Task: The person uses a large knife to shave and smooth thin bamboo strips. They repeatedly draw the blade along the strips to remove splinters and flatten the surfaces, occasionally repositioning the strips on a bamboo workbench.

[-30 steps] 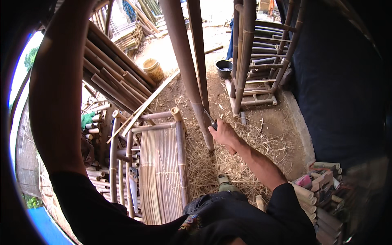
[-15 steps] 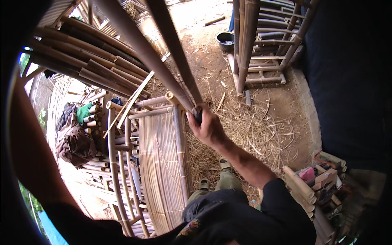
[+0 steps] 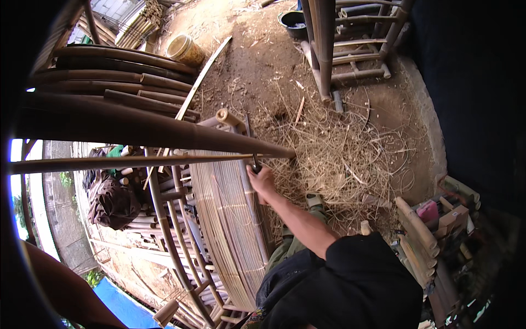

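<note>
My right hand (image 3: 263, 182) is closed around the black handle of a knife (image 3: 256, 163). Its thin dark blade seems to run up behind the bamboo pole and shows in part beyond it. Just above the hand, a thick brown bamboo pole (image 3: 181, 134) reaches in from the left and ends over the shavings. A narrower bamboo length (image 3: 131, 163) lies below it, its tip close to the knife. At the lower left only my left forearm (image 3: 60, 282) shows; the left hand is out of view.
A slatted bamboo bench (image 3: 224, 219) stands left of my legs. Bamboo shavings (image 3: 345, 159) cover the ground ahead. Stacked poles (image 3: 126, 77), a yellowish bucket (image 3: 185, 50) and a black basin (image 3: 294, 24) lie farther off. A bamboo frame (image 3: 324, 60) stands at the far right.
The bamboo lengths have swung from pointing away to lying across the left side. My right hand with the knife has moved slightly down, and my left forearm has dropped lower.
</note>
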`<state>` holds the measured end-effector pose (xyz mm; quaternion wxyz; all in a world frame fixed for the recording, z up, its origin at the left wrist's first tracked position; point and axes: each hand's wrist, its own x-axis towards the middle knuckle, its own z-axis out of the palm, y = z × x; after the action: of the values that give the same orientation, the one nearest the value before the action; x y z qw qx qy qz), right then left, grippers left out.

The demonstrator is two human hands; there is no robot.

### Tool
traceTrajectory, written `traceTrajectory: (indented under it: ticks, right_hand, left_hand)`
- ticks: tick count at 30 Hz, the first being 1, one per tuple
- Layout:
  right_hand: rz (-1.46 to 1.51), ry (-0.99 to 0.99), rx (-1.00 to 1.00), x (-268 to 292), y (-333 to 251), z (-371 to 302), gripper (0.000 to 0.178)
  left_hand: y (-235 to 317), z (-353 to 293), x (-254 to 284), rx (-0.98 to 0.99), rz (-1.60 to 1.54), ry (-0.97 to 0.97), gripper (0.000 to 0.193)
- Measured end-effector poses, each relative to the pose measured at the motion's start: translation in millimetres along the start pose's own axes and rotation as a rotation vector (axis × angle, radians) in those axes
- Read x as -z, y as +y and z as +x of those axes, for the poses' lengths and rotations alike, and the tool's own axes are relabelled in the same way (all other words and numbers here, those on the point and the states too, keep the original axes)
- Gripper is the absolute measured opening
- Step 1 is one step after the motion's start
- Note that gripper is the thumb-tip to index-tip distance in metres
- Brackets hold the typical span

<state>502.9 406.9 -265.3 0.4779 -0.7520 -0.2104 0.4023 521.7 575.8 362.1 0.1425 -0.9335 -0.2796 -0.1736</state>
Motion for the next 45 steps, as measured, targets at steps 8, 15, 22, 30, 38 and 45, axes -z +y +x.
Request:
traceTrajectory:
  ticks: [8, 15, 22, 30, 38, 45]
  right_hand:
    - [-0.16, -0.099, 0.069, 58, -36, -20, 0.056]
    - [0.364, -0.616, -0.347, 91, -50, -10, 0.02]
    - [-0.224, -0.263, 0.564, 88, -46, -22, 0.028]
    - [-0.549, -0.387, -0.312, 65, 179, 118, 0.026]
    - [-0.141, -0.291, -0.596, 5, 203, 84, 0.026]
    - [0.511, -0.029, -0.88, -72, 191, 70, 0.028]
  left_hand:
    - [6, -42, -77, 0.035, -0.084, -0.065, 0.032]
    - [47, -75, -188, 0.024, -0.16, -0.259, 0.033]
    - [72, -145, -320, 0.096, -0.207, -0.509, 0.033]
    - [86, -182, -421, 0.126, -0.198, -0.631, 0.034]
    - [70, -208, -429, 0.223, -0.208, -0.674, 0.035]
    - [71, -202, -438, 0.215, -0.224, -0.661, 0.035]
